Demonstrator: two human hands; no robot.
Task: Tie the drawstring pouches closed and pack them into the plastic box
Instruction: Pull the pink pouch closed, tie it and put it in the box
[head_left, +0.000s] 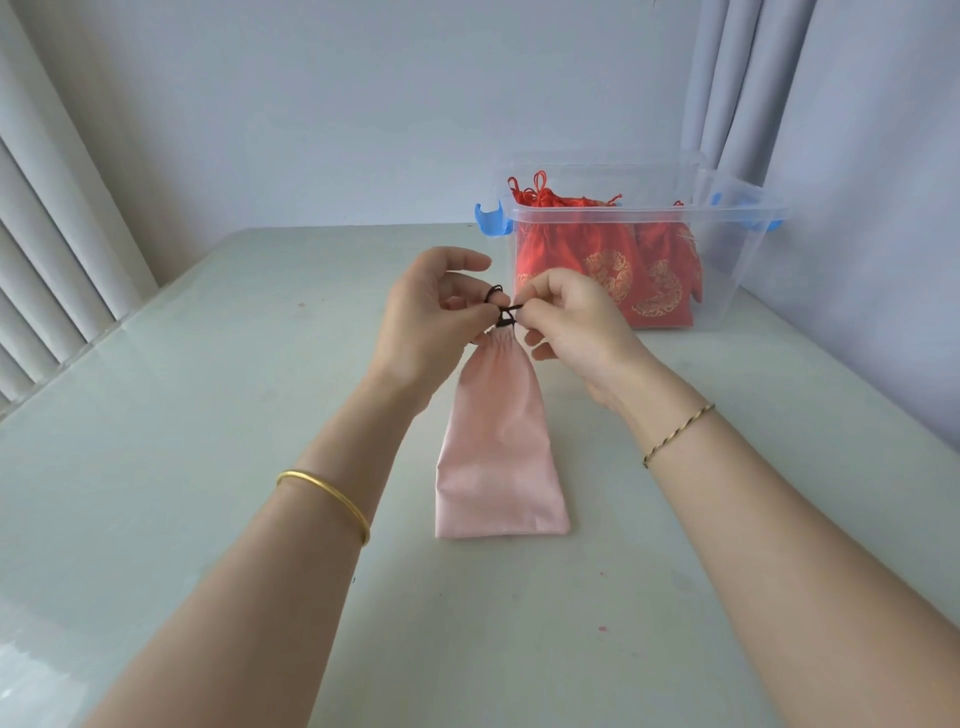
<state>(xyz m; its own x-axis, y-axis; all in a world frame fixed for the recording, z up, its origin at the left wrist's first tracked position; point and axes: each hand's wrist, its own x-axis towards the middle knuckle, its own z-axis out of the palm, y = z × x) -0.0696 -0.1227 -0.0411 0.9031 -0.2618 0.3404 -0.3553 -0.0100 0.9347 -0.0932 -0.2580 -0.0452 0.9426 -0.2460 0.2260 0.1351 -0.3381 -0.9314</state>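
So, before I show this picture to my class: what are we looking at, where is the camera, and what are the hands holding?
There is no machine here, only a person's two bare hands. The single picture comes from a camera worn on the person's head. It looks forward and down, so the arms reach in from the bottom edge. On the table rests a pink pouch with its neck gathered. The left hand and the right hand each pinch its dark cord at the neck, apparently partway through tying it. Behind, to the right, stands a clear box with no lid on. It already holds red pouches.
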